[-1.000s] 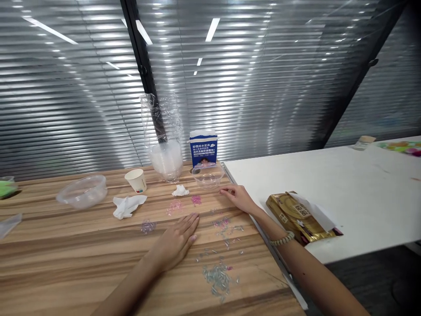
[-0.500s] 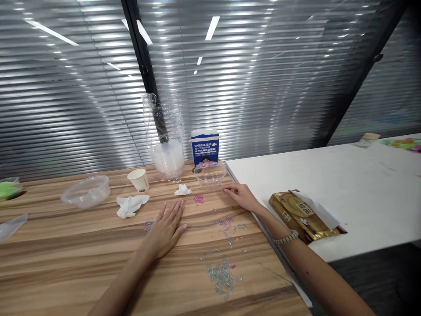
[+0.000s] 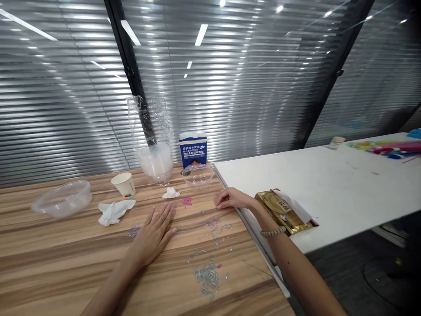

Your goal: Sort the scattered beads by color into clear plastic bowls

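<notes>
My left hand lies flat on the wood-grain table, fingers stretched out, beside a small cluster of purple beads. My right hand rests at the table's right edge, its fingers curled together and pointing down at the surface; whatever is between the fingertips is too small to make out. Between the hands sit a small pile of pink beads and a scatter of pink and clear beads. Nearer to me is a larger heap of clear, greyish beads.
Along the back stand a clear bowl, a blue package, bagged bowls, a paper cup and an oval tub. Crumpled tissues lie left. A gold tissue pack is on the white table.
The view has turned to the right, so things appear further left. My right hand has come down lower toward the table, its fingers now pointing downward. My left hand stays flat.
</notes>
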A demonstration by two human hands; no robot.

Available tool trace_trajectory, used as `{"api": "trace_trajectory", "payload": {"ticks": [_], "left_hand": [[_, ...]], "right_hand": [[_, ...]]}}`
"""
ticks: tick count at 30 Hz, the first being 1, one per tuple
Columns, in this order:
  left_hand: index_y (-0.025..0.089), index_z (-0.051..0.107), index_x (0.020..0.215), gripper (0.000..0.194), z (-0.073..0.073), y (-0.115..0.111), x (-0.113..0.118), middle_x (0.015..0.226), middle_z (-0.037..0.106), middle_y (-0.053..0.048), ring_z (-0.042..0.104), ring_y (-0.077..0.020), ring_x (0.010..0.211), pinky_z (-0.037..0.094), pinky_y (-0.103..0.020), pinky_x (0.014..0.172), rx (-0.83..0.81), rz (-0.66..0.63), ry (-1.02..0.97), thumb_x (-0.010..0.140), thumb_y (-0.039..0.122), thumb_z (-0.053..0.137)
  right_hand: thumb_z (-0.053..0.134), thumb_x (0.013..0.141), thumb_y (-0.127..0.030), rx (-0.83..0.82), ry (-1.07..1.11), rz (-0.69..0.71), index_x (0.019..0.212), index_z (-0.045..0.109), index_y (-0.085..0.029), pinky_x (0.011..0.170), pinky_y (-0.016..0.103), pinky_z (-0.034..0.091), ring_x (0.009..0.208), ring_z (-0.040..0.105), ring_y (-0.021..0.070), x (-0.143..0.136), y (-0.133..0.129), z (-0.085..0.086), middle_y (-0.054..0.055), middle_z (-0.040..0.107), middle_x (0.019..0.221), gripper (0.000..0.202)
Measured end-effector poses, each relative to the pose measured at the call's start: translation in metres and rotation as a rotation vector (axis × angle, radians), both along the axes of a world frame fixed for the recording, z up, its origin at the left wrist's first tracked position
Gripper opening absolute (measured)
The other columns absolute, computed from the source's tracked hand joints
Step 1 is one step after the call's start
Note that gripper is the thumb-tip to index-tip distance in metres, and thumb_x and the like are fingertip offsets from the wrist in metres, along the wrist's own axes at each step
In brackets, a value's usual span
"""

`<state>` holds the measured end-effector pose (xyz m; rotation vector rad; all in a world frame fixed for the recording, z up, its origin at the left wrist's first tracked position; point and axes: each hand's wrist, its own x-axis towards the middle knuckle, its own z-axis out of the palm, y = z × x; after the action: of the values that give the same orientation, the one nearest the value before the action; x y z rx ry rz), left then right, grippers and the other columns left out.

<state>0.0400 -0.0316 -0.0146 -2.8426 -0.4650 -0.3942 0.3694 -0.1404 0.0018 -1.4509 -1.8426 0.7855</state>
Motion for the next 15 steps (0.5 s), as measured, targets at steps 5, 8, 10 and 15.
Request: {"api": "trace_trajectory", "payload": {"ticks": [5, 8, 10, 15], "left_hand": [[0.019, 0.021, 0.142, 0.053, 0.011, -0.01, 0.004, 0.142, 0.035, -0.008, 0.028, -0.0237, 0.133, 0.017, -0.052, 0.111, -0.061, -0.08, -0.042, 0.095, 0.039, 0.034], [0.02, 0.042, 0.131, 0.037, 0.016, -0.031, 0.02, 0.129, 0.052, -0.006, 0.043, -0.0204, 0.122, 0.025, -0.047, 0.109, -0.178, -0.169, -0.146, 0.096, 0.031, 0.033], [0.02, 0.056, 0.115, 0.031, 0.015, -0.046, 0.037, 0.112, 0.061, -0.005, 0.054, -0.0173, 0.105, 0.041, -0.038, 0.097, -0.31, -0.198, -0.206, 0.096, 0.027, 0.032], [0.018, 0.063, 0.094, 0.025, 0.011, -0.064, 0.07, 0.09, 0.062, -0.005, 0.055, -0.0179, 0.085, 0.047, -0.034, 0.077, -0.41, -0.11, -0.302, 0.094, 0.025, 0.039]], "right_hand": [[0.065, 0.071, -0.045, -0.029, 0.023, 0.05, 0.077, 0.069, -0.016, 0.069, 0.024, 0.047, 0.077, 0.06, 0.015, -0.002, 0.001, -0.001, 0.004, 0.066, 0.084, 0.03], [0.065, 0.072, -0.044, -0.033, 0.025, 0.066, 0.075, 0.068, -0.015, 0.068, 0.023, 0.046, 0.074, 0.058, 0.0141, -0.002, 0.002, -0.002, 0.004, 0.065, 0.081, 0.03], [0.064, 0.072, -0.044, -0.034, 0.028, 0.077, 0.075, 0.067, -0.014, 0.068, 0.023, 0.046, 0.073, 0.058, 0.0137, -0.002, 0.003, -0.002, 0.004, 0.065, 0.08, 0.03], [0.062, 0.075, -0.044, -0.034, 0.011, 0.115, 0.075, 0.066, -0.015, 0.071, 0.023, 0.045, 0.076, 0.058, 0.0136, -0.006, 0.001, 0.004, 0.004, 0.065, 0.081, 0.029]]}}
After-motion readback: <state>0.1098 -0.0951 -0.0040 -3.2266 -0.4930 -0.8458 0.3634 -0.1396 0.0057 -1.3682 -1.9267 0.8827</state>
